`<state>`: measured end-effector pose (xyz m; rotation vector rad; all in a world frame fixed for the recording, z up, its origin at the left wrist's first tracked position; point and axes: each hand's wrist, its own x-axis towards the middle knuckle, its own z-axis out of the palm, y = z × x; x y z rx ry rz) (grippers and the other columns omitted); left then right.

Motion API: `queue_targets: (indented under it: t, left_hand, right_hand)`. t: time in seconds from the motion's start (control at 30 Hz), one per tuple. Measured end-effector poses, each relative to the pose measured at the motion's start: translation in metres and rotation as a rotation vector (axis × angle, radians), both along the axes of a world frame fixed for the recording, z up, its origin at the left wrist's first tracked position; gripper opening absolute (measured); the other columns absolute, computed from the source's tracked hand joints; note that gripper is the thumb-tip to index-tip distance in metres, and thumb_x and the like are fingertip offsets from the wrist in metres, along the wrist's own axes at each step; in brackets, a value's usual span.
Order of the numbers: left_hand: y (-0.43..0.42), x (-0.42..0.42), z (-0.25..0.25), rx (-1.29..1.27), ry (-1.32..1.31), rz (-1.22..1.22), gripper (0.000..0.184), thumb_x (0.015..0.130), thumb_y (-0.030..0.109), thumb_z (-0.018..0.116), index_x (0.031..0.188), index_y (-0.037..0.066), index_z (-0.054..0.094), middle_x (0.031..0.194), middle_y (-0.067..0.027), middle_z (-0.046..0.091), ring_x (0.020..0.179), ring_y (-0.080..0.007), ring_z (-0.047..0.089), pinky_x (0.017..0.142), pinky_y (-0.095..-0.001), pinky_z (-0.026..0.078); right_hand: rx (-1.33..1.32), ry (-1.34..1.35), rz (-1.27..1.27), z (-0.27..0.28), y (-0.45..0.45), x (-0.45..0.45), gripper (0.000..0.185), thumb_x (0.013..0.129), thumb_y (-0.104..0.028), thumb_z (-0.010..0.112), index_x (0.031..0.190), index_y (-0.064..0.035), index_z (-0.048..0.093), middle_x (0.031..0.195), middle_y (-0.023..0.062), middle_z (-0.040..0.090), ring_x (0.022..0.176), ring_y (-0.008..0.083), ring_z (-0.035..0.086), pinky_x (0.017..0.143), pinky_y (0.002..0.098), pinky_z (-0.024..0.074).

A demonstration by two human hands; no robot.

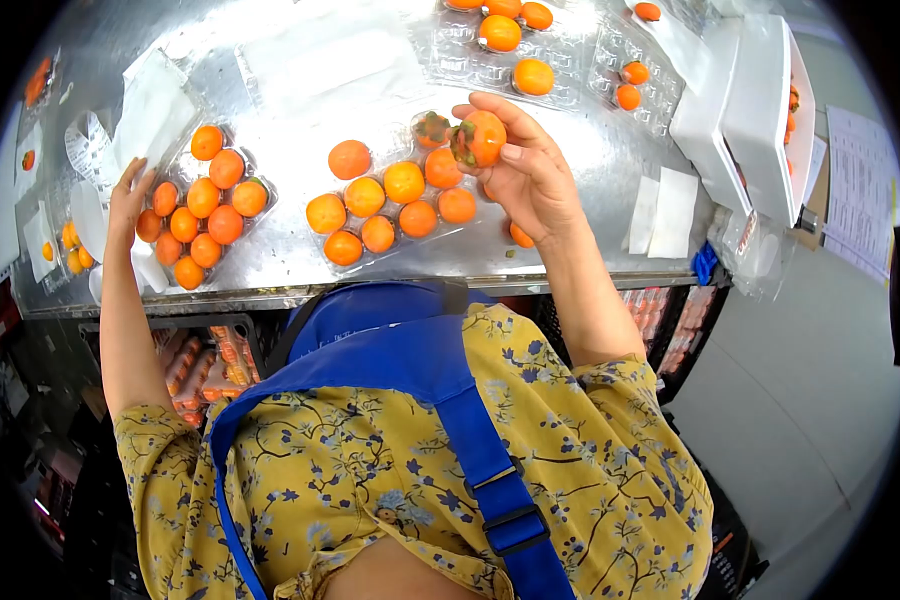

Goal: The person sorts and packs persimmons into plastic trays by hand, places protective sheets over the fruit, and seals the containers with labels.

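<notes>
My right hand [535, 170] grips an orange persimmon [486, 139] between fingers and thumb, its green leafy cap turned left. It hangs above the right end of a clear plastic tray [422, 232] that bears rows of persimmons, among them a yellower one [404, 182]. Another persimmon [522, 236] lies partly hidden under my right wrist. On the left, my left hand [130, 200] reaches along the edge of a second clear tray [250, 224], also filled with persimmons. Its fingers are stretched out beside the leftmost persimmon [149, 226]; whether they touch the tray I cannot tell.
More clear trays [585, 90] with a few persimmons lie at the back right. White foam boxes [755, 110] stand at the table's right edge, near white paper slips [673, 212]. White sheets [155, 105] lie at left. Crates of packed fruit [205, 365] sit below the table edge.
</notes>
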<state>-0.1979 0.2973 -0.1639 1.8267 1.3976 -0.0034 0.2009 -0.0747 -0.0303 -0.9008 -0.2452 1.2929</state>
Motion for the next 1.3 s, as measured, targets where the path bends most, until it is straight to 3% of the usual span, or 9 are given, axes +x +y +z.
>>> queue_targets:
  t: [0.3, 0.6, 0.87, 0.97, 1.03, 1.1, 1.17, 1.27, 1.3]
  left_hand:
    - [-0.001, 0.002, 0.003, -0.008, -0.006, 0.01, 0.049, 0.083, 0.028, 0.06, 0.124, 0.002, 0.051, 0.137, -0.0133, 0.042, 0.124, -0.0238, 0.042, 0.103, -0.0308, 0.031]
    - [0.01, -0.005, -0.01, -0.025, -0.018, -0.036, 0.051, 0.084, 0.028, 0.06, 0.126, 0.002, 0.05, 0.141, -0.0135, 0.036, 0.128, -0.0228, 0.036, 0.105, -0.0307, 0.027]
    - [0.021, 0.001, -0.014, -0.101, 0.036, -0.037, 0.056, 0.085, 0.029, 0.057, 0.132, 0.002, 0.042, 0.141, -0.0143, 0.035, 0.131, -0.0238, 0.032, 0.107, -0.0328, 0.023]
    - [0.021, 0.003, -0.017, -0.128, 0.014, -0.02, 0.057, 0.085, 0.028, 0.057, 0.132, 0.001, 0.042, 0.141, -0.0149, 0.035, 0.13, -0.0238, 0.033, 0.107, -0.0328, 0.024]
    - [0.021, 0.008, -0.014, -0.136, 0.026, -0.005, 0.057, 0.085, 0.029, 0.057, 0.131, 0.0, 0.042, 0.139, -0.015, 0.037, 0.129, -0.0233, 0.034, 0.106, -0.0327, 0.025]
    - [0.026, 0.003, -0.029, -0.132, 0.019, -0.013, 0.058, 0.084, 0.03, 0.058, 0.13, 0.0, 0.043, 0.136, -0.0148, 0.041, 0.125, -0.0231, 0.038, 0.104, -0.0324, 0.028]
    - [0.051, -0.025, -0.069, -0.125, 0.029, -0.024, 0.059, 0.083, 0.033, 0.06, 0.129, 0.0, 0.044, 0.131, -0.0144, 0.047, 0.119, -0.0232, 0.045, 0.101, -0.0319, 0.032]
    - [0.044, -0.028, -0.071, -0.118, 0.033, -0.082, 0.061, 0.081, 0.036, 0.061, 0.128, 0.002, 0.045, 0.128, -0.0135, 0.05, 0.115, -0.0228, 0.049, 0.098, -0.0321, 0.036]
    - [0.038, -0.025, -0.068, -0.145, 0.033, -0.037, 0.06, 0.081, 0.036, 0.062, 0.129, 0.003, 0.046, 0.127, -0.0134, 0.05, 0.115, -0.0226, 0.049, 0.098, -0.0319, 0.036]
  right_hand:
    - [0.016, -0.06, 0.001, 0.007, 0.0, 0.001, 0.04, 0.081, -0.003, 0.055, 0.121, -0.0011, 0.051, 0.116, 0.0097, 0.055, 0.109, 0.0208, 0.052, 0.096, 0.0366, 0.04]
    - [-0.092, -0.18, -0.03, 0.011, -0.018, 0.009, 0.037, 0.081, -0.009, 0.053, 0.117, -0.0023, 0.052, 0.112, 0.008, 0.055, 0.101, 0.0175, 0.054, 0.085, 0.033, 0.0437]
    - [-0.089, -0.195, -0.17, 0.019, -0.066, 0.039, 0.048, 0.076, -0.016, 0.059, 0.12, -0.0021, 0.049, 0.114, 0.0129, 0.054, 0.104, 0.0215, 0.053, 0.088, 0.0344, 0.0431]
    - [-0.126, -0.252, -0.244, 0.027, -0.074, 0.084, 0.058, 0.072, -0.023, 0.066, 0.122, -0.0015, 0.046, 0.113, 0.0149, 0.054, 0.107, 0.0247, 0.052, 0.089, 0.033, 0.0431]
    - [-0.126, -0.384, -0.314, 0.046, -0.091, 0.143, 0.039, 0.079, -0.018, 0.06, 0.111, 0.0011, 0.053, 0.104, 0.0136, 0.057, 0.098, 0.0224, 0.054, 0.092, 0.0349, 0.0424]
    - [-0.003, -0.233, -0.581, 0.057, -0.117, 0.227, 0.028, 0.08, -0.008, 0.06, 0.104, 0.0044, 0.053, 0.104, 0.0134, 0.057, 0.098, 0.0242, 0.054, 0.096, 0.0381, 0.0424]
    - [0.131, -0.393, -0.647, 0.08, -0.127, 0.293, 0.035, 0.084, -0.013, 0.051, 0.113, 0.0053, 0.042, 0.114, 0.0173, 0.049, 0.105, 0.0271, 0.048, 0.099, 0.0403, 0.038]
    - [0.184, -0.188, -0.705, 0.103, -0.129, 0.328, 0.06, 0.095, -0.033, 0.028, 0.136, 0.0086, 0.014, 0.137, 0.0282, 0.028, 0.129, 0.0369, 0.031, 0.109, 0.0449, 0.0265]
    - [0.217, -0.157, -0.632, 0.1, -0.124, 0.333, 0.061, 0.096, -0.03, 0.028, 0.137, 0.0084, 0.006, 0.139, 0.0302, 0.022, 0.13, 0.038, 0.027, 0.109, 0.0439, 0.026]
